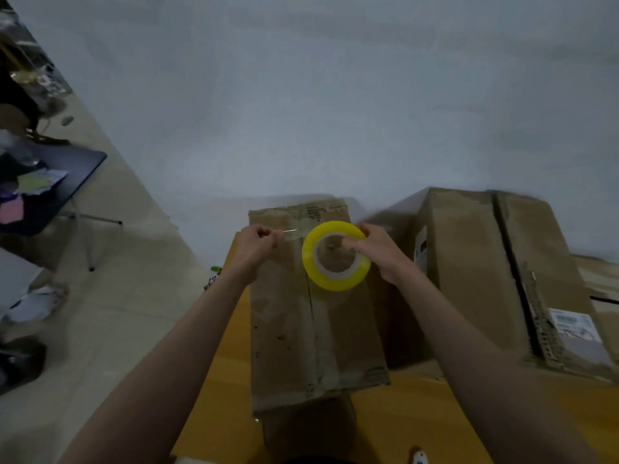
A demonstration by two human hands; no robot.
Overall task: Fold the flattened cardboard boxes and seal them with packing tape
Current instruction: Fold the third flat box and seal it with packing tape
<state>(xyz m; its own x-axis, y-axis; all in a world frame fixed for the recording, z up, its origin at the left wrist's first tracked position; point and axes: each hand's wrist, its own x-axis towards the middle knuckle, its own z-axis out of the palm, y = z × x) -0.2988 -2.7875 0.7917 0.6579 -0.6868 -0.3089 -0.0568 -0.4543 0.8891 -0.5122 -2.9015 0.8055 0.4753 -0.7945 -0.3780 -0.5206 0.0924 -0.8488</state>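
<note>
While the right hand grips the yellow tape roll with fingers hooked through its core, the left hand pinches the free end of the clear tape strip, drawn taut between the two. Both hands are held apart, over the far end of the box. This box lies flat-topped on the desk, its centre seam running lengthwise beneath the roll. Right of the box stands a larger carton, with a dark open seam and a white label. Left of the box, on the floor, stands a dark folding table carrying coloured papers.
</note>
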